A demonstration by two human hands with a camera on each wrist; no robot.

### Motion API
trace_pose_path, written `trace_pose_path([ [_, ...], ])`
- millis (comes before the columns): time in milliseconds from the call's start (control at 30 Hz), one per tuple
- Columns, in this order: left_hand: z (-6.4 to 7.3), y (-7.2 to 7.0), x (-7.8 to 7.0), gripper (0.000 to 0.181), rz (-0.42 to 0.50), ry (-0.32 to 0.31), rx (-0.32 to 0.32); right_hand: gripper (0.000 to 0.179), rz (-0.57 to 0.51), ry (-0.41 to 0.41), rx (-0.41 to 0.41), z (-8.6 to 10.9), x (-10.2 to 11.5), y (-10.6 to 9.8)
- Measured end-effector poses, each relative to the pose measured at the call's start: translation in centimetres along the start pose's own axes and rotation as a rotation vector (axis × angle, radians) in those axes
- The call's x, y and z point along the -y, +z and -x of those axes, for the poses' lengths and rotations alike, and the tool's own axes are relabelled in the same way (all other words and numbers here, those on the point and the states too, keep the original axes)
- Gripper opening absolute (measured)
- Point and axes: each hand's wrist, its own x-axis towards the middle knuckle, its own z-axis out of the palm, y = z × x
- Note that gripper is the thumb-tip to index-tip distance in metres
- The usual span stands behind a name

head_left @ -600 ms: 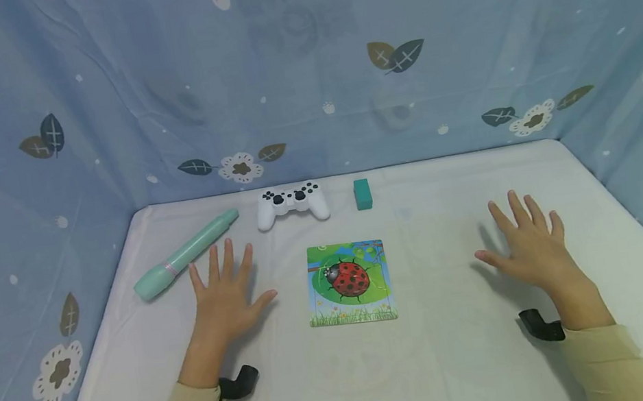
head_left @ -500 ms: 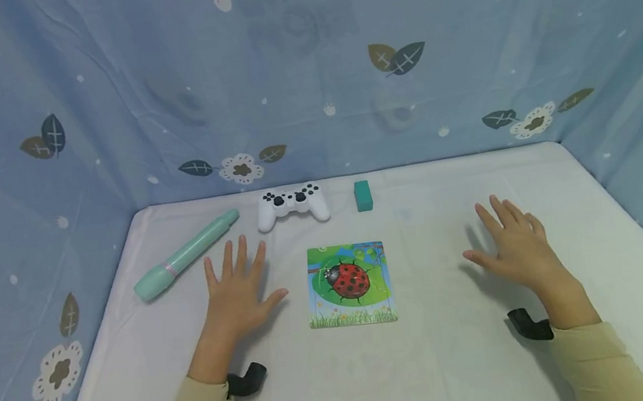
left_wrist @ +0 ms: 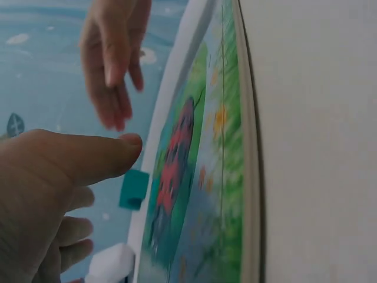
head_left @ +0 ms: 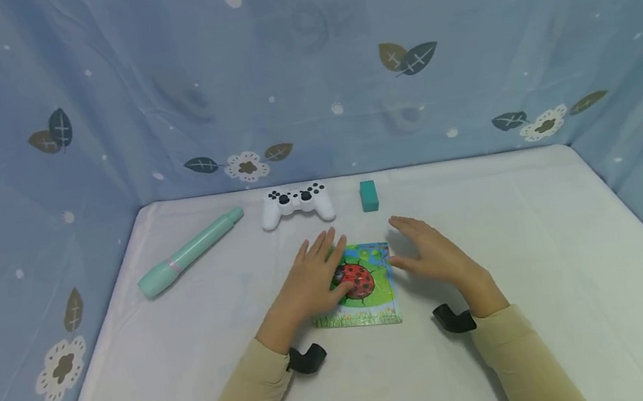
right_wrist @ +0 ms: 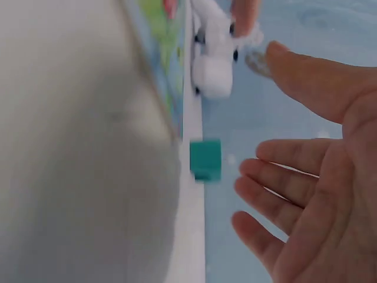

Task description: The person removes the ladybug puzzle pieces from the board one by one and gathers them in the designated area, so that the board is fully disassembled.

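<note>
A square ladybug picture puzzle [head_left: 373, 297] lies flat on the white-covered table. Over its left side is my left hand [head_left: 309, 287], fingers apart and fairly straight, hiding that part of the picture. In the left wrist view the thumb [left_wrist: 100, 158] appears above the puzzle, apart from its surface. My right hand [head_left: 441, 259] is just beyond the puzzle's right edge, thumb toward it; the right wrist view shows its palm facing in and the fingers [right_wrist: 288, 180] loosely extended. Neither hand holds anything.
A white game controller [head_left: 297, 205] and a teal block [head_left: 369, 196] lie behind the puzzle. To the left is a mint-green flashlight-shaped object [head_left: 192, 251]. A blue patterned curtain [head_left: 303, 78] stands along the table's [head_left: 578, 245] back and sides.
Both hands have moved inward from the two sides toward the puzzle. The left now covers part of it, and the right is near its right edge. The other objects stay put.
</note>
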Motion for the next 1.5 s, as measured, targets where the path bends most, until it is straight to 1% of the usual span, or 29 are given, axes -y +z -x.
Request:
trace_pose_path([
  [100,-0.9,0.5,-0.8,0.073,0.035,0.045,0.009,0.072,-0.047,0.004,0.048,-1.0,0.8,0.9],
  [200,-1.5,1.4,-1.3,0.068,0.067,0.082,0.008,0.067,-0.04,0.003,0.09,-1.5,1.2,1.7],
  [267,-1.6,2.0,-1.4,0.067,0.093,0.099,0.002,0.065,-0.029,-0.001,0.103,-1.6,1.2,2.2],
  [333,-1.6,2.6,-1.4,0.068,0.129,0.098,-0.008,0.062,-0.022,-0.01,0.102,-1.6,1.1,2.5],
  [533,-1.6,3.8,-1.0,0.069,0.24,0.063,-0.083,0.055,-0.015,-0.026,0.074,-1.7,0.6,3.1],
  [633,-1.6,4.0,-1.0,0.069,0.251,0.055,-0.104,0.054,-0.031,-0.026,0.07,-1.7,0.5,3.2],
  [833,-1.5,4.2,-1.0,0.07,0.251,0.043,-0.114,0.051,-0.09,-0.033,0.053,-1.6,0.3,3.6],
  [1033,-1.5,4.3,-1.0,0.072,0.278,0.043,-0.109,0.052,-0.178,-0.003,0.045,-1.5,0.3,4.0],
  [1200,-1.5,4.3,-1.1,0.072,0.288,0.046,-0.104,0.043,-0.24,0.027,0.024,-1.3,0.1,4.0],
  [1267,-1.4,4.3,-1.1,0.072,0.287,0.043,-0.112,0.04,-0.237,0.02,0.007,-1.3,0.2,4.0],
  [1333,-1.4,4.3,-1.1,0.072,0.283,0.04,-0.119,0.039,-0.214,-0.008,-0.007,-1.4,0.2,4.0],
  [1500,-1.4,4.3,-1.0,0.072,0.272,0.048,-0.127,0.038,-0.127,-0.082,-0.044,-1.5,0.1,3.8],
])
